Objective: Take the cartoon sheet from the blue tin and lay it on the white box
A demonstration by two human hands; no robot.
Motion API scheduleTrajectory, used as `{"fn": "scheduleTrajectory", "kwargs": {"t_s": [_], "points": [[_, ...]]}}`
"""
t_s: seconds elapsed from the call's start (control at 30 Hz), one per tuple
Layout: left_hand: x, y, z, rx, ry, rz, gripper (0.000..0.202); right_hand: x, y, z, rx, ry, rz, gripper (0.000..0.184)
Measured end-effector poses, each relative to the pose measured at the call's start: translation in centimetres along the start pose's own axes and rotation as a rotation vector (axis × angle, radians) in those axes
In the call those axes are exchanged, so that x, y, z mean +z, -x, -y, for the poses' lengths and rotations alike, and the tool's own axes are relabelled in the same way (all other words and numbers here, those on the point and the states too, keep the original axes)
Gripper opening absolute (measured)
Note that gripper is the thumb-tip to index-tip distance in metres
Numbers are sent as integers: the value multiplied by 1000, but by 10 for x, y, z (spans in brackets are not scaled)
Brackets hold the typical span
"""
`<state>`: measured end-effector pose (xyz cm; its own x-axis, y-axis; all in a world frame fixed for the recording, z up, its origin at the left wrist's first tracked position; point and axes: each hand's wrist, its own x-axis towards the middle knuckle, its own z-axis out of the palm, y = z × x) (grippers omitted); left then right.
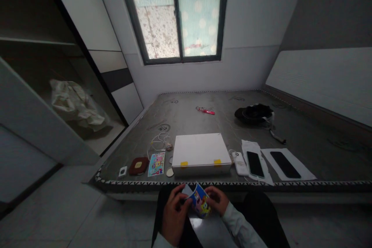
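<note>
Both my hands are low in the head view, in front of the mattress edge. My left hand (174,213) and my right hand (216,200) together grip a small colourful cartoon-printed packet (200,200), bent between the fingers, with a white flap showing at its upper left. Both hands are closed round it. A similar cartoon-printed packet (157,164) lies flat on the mattress (328,151) just beyond my left hand.
On the mattress: a white box (200,153) with two yellow tabs, a white device (240,162), two dark phones (255,164) (285,164) on white sheets, a brown round case (138,166), a white cable (159,141), a black hat (254,113), a red wrapper (205,111). An open wardrobe holds a crumpled bag (76,104).
</note>
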<state>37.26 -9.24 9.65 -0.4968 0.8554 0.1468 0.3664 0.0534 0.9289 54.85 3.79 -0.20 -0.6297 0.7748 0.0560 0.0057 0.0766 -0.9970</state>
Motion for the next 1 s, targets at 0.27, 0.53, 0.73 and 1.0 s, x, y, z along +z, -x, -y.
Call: {"fn": "scheduleTrajectory", "kwargs": {"t_s": [0.27, 0.53, 0.73, 1.0], "points": [[-8, 0, -4, 115, -152, 71, 32, -7, 12, -3, 156, -156, 189, 54], [-15, 3, -4, -19, -316, 216, 32, -11, 21, 6, 159, -235, -245, 58], [-18, 5, 11, -163, -67, 223, 44, -20, 30, 15, 177, -367, -373, 59], [4, 21, 11, -292, 403, 238, 61, -15, 45, 37, 150, -353, -445, 62]]}}
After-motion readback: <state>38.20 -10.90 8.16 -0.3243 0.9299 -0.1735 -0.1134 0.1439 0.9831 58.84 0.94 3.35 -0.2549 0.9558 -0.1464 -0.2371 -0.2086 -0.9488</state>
